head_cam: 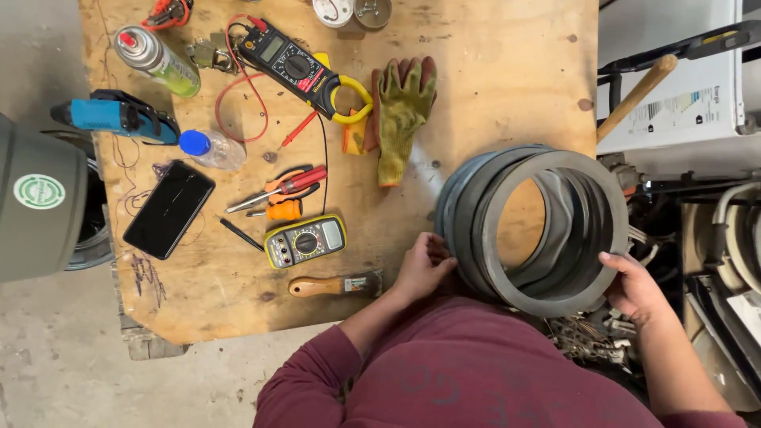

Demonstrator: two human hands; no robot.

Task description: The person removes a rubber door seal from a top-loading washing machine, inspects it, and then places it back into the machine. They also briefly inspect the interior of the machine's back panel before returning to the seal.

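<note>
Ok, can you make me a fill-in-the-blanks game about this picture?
1. Both hands hold a big grey rubber ____.
2. The left hand grips its left side; the right hand grips its ____ side.
3. The black phone lies on a ____ board.
4. The bottle beside the phone has a ____ cap.

Missing words: ring; right; wooden; blue

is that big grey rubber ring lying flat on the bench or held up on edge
Held up on edge. The rubber ring stands with its opening sideways, left hand and right hand gripping its lower rim.
</note>
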